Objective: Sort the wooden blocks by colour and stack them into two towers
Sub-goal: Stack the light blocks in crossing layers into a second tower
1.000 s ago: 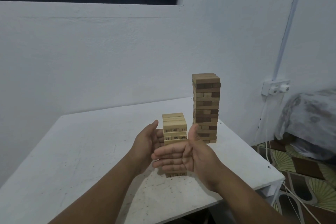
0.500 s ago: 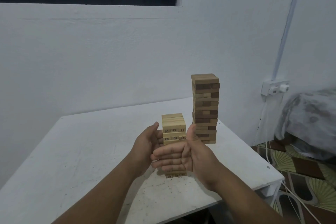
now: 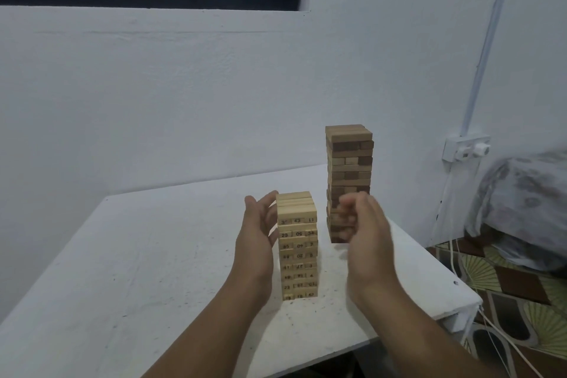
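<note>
Together we raised our left hand (image 3: 259, 230), fingers straight, palm just beside the pale tower's (image 3: 298, 248) left face; contact was unclear. Our right hand (image 3: 365, 233) hovered blurred, its fingers loosely curled, holding nothing, right of that tower and before the darker tower (image 3: 349, 169). Printed numbers such as 43, 11 and 34 marked the pale rectangular wooden blocks on the white worktop (image 3: 153, 270).

Right hand (image 3: 365, 233) motion-blurred; I can't read its finger pose. It covers lower part of dark tower (image 3: 349, 163). Numbers on light tower (image 3: 298, 242) lower rows too small to read. Both forearms cut by bottom edge.
</note>
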`<action>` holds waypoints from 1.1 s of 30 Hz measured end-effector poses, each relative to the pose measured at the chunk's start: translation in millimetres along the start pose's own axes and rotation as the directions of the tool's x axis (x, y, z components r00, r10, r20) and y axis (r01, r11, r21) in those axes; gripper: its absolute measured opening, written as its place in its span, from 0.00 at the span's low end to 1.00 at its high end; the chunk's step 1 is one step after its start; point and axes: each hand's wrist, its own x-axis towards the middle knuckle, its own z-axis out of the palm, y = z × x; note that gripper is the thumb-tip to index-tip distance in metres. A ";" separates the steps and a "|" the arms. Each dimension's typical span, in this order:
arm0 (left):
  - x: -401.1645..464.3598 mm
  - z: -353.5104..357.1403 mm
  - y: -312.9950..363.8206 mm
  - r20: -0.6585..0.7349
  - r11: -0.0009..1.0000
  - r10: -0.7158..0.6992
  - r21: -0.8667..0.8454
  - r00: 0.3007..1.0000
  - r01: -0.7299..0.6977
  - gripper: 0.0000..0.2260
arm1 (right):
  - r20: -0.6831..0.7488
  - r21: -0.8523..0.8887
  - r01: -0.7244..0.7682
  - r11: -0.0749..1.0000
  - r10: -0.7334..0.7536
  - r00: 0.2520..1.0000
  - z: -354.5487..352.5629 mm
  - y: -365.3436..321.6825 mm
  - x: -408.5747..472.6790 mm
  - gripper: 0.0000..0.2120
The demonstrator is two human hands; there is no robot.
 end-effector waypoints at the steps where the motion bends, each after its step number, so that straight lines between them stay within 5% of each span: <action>1: -1.0 2.7 0.1 -0.002 1.000 -0.007 -0.005 1.000 0.007 0.27 | 0.063 -0.044 -0.044 0.998 0.047 0.997 3.8 5.5 -1.7 0.21; 7: -9.7 13.7 -2.3 0.034 0.996 0.018 0.085 0.999 -0.021 0.28 | 0.336 -0.084 -0.213 0.973 0.229 0.914 22.4 11.1 -13.3 0.37; 14: -9.5 20.1 -1.7 0.004 0.993 0.040 0.110 0.999 -0.040 0.31 | 0.347 -0.051 -0.201 0.978 0.206 0.915 29.8 12.6 -11.2 0.38; 20: -15.6 22.4 -1.6 -0.047 0.997 0.053 0.059 0.997 -0.050 0.28 | 0.347 -0.056 -0.172 0.984 0.180 0.920 30.1 7.4 -14.9 0.51; 33: -8.7 25.4 -6.9 -0.044 0.998 0.029 0.062 0.999 -0.026 0.22 | 0.342 -0.107 -0.152 0.983 0.180 0.922 26.3 -3.0 -18.1 0.44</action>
